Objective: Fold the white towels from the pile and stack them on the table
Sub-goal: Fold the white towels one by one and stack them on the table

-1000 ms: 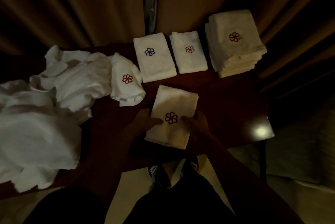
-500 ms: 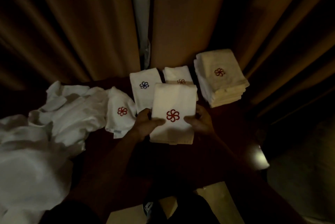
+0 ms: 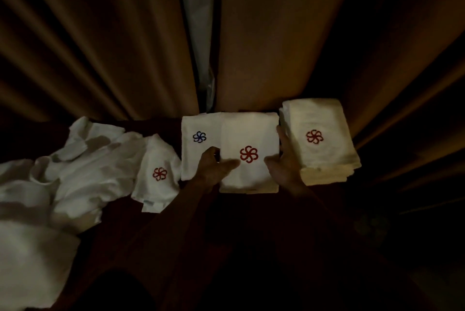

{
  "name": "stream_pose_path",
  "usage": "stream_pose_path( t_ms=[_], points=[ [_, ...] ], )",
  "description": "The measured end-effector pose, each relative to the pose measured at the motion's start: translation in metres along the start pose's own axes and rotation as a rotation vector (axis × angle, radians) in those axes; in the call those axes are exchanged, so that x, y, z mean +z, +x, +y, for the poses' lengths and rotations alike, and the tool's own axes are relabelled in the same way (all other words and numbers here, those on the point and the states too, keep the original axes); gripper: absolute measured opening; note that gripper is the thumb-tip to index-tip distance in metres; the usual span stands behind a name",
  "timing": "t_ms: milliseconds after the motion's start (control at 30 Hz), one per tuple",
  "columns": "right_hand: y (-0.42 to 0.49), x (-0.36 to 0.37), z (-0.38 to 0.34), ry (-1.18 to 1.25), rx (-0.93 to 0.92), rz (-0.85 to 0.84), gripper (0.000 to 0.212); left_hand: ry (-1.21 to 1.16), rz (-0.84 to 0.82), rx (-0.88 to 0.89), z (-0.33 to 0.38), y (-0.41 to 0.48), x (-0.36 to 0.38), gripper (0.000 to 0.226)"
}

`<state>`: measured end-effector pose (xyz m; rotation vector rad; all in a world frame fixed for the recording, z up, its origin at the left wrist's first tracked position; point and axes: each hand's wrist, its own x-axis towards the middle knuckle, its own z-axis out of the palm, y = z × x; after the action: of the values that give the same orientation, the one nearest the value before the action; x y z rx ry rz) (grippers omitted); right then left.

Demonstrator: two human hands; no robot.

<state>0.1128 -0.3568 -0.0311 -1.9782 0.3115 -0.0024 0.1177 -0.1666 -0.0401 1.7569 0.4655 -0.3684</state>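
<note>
White terry towel [image 3: 249, 129], folded square, red pinwheel [image 3: 248, 154] on top, pinched at both sides by left hand [image 3: 214, 167] and right hand [image 3: 284, 168] (thick stack [image 3: 327, 162] just beside, rumpled pile [image 3: 83, 172] leftward).

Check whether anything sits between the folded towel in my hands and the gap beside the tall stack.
Nothing visible blocks it. The folded towel is over that gap, right beside the blue-logo towel. Only your right hand, gripping the towel's edge, sits between it and the tall stack.
</note>
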Motion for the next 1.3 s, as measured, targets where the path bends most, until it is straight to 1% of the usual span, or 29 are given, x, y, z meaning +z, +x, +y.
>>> stream_pose_path(
  t_ms=[133,200,300,333,500,600,700,800,867,933,1000,1133,1300],
  points=[
    [0.03,-0.006,0.012,-0.093,-0.031,-0.083,0.067,0.003,0.016,-0.041,0.007,0.023,0.02,0.049],
    [0.041,-0.007,0.018,-0.127,-0.07,-0.084,0.06,0.016,0.023,-0.06,0.008,0.033,0.027,0.051],
    [0.055,-0.005,0.029,-0.191,-0.213,-0.069,0.059,0.031,0.049,-0.077,0.006,0.049,0.037,0.055],
    [0.058,-0.004,0.033,-0.21,-0.229,-0.077,0.06,0.041,0.06,-0.082,0.005,0.053,0.04,0.057],
    [0.066,0.002,0.034,-0.247,-0.202,-0.092,0.063,0.075,0.112,-0.104,-0.001,0.073,0.048,0.065],
    [0.067,0.002,0.037,-0.298,-0.133,-0.163,0.064,0.125,0.102,-0.115,-0.005,0.077,0.051,0.067],
    [0.067,0.004,0.042,-0.376,-0.067,-0.219,0.072,0.176,0.079,-0.105,-0.007,0.074,0.056,0.073],
    [0.062,0.006,0.042,-0.431,0.069,-0.22,0.083,0.293,0.098,0.005,-0.013,0.068,0.057,0.093],
    [0.056,0.007,0.044,-0.456,0.051,-0.215,0.086,0.406,0.1,0.113,-0.018,0.06,0.055,0.099],
    [0.05,0.005,0.043,-0.474,-0.003,-0.213,0.083,0.46,0.081,0.173,-0.022,0.052,0.052,0.101],
    [0.047,0.005,0.039,-0.48,-0.045,-0.228,0.079,0.474,0.096,0.225,-0.022,0.044,0.046,0.103],
    [0.037,0.007,0.021,-0.55,-0.053,-0.161,0.086,0.541,0.153,0.277,-0.019,0.03,0.022,0.104],
    [0.018,0.029,-0.006,-0.398,-0.11,-0.222,0.093,0.622,0.222,0.375,-0.024,0.007,-0.026,0.099]
  ],
)
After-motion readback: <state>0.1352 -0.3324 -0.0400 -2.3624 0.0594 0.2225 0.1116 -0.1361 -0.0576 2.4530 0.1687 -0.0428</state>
